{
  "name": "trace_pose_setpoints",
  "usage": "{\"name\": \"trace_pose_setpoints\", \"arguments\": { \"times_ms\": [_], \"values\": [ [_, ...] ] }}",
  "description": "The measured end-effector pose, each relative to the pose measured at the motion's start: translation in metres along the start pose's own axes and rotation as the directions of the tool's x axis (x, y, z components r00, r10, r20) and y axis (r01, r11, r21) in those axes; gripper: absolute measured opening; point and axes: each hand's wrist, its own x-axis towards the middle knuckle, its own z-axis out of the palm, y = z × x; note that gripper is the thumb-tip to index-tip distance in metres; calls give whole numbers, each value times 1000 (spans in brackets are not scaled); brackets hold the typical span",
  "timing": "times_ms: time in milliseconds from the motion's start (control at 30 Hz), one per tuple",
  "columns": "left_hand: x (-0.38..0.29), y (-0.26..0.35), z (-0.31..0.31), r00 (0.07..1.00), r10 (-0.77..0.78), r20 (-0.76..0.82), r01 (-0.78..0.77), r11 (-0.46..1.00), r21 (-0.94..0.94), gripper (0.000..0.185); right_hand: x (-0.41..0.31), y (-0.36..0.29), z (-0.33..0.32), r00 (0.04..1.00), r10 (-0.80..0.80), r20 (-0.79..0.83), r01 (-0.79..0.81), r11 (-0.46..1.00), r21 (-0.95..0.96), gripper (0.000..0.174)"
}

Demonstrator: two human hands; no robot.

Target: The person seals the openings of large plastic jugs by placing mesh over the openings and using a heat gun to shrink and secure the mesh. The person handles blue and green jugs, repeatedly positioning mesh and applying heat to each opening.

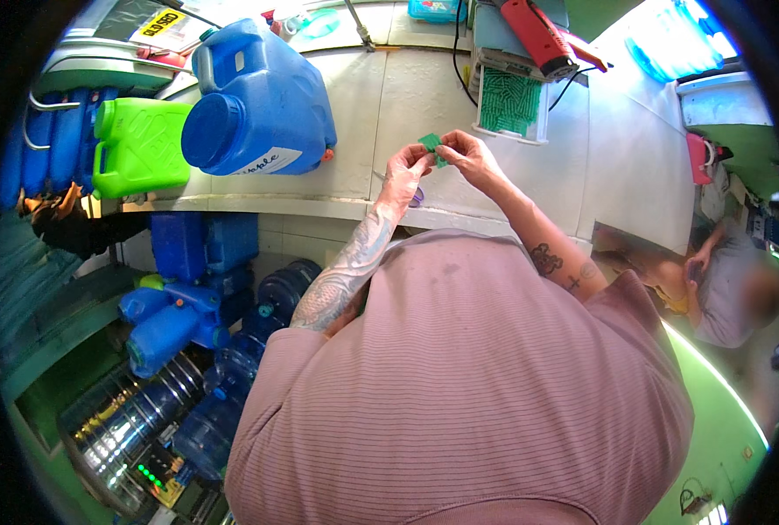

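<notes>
My left hand and my right hand meet above the white tiled counter. Between their fingertips is a small, flat green piece, seemingly of thin plastic film; both hands pinch it. A green bit also shows below the fingers, and I cannot tell whether it is the same piece. Scissors with a purple handle lie on the counter beside my left wrist, partly hidden by it. Beyond my right hand, a white plastic bin holds many similar green pieces packed in rows.
A red heat gun rests on a stack behind the bin, its black cord hanging down. Blue and lime-green jerrycans stand at the left. Large water bottles fill the floor below. A person sits at the right.
</notes>
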Motion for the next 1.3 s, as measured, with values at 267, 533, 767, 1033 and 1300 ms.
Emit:
{"name": "trace_pose_setpoints", "arguments": {
  "times_ms": [267,533,767,1033,1300],
  "values": [
    [9,7,-4,996,31,-80,-36,997,-67,19,1,2,-1,996,79,51,-83,994,65,25],
    [17,10,-3,996,60,71,-54,995,-85,25,5,5,-3,990,131,61,-135,988,75,25],
    [36,2,-6,983,143,-112,-145,989,-11,12,16,9,-10,996,84,41,-87,991,104,23],
    [30,14,-3,996,66,68,-64,998,-20,16,-4,9,-44,986,128,-109,-143,979,-147,36],
    [7,12,-7,996,-19,82,21,999,-30,18,-62,6,-106,944,50,-327,-154,941,-302,42]
  ]
}}
